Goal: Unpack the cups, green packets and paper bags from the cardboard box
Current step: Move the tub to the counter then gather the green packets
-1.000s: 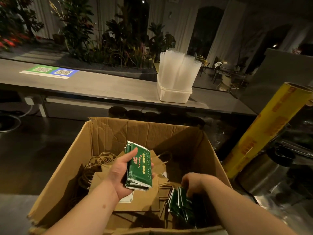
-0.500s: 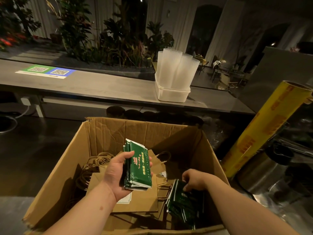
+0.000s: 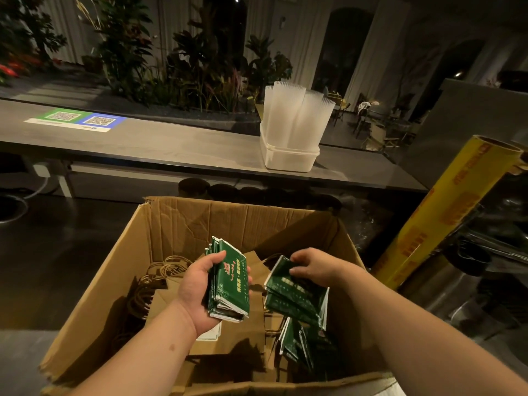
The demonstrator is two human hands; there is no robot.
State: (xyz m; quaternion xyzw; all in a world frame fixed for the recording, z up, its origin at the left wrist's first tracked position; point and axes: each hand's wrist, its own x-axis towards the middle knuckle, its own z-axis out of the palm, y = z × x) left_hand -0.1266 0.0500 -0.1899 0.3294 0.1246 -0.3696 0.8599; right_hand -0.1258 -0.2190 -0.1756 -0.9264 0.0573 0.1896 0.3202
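1. The fingers (image 3: 216, 258) of the left hand (image 3: 197, 292) are curled round a stack of green packets (image 3: 232, 284), with the thumb on one long edge and the fingertips on the other. The stack is held above the paper bags (image 3: 228, 335) inside the cardboard box (image 3: 243, 221).
2. The fingers (image 3: 299, 270) of the right hand (image 3: 317, 267) are pinched on the top of a second bunch of green packets (image 3: 294, 297). It is raised just above the loose packets (image 3: 303, 342) lying in the box's near right corner.
3. The bunch fans out below the pinch, so it is best squared against the held stack before it is released.
4. The left grip should be widened only enough to admit the bunch, or the stack may spill.
5. The twine handles (image 3: 160, 271) of the bags are best kept clear of.
6. The joined stack can then be carried to the worktop (image 3: 171, 144), where the plastic cups (image 3: 297, 115) already stand in a white tub (image 3: 288, 160).
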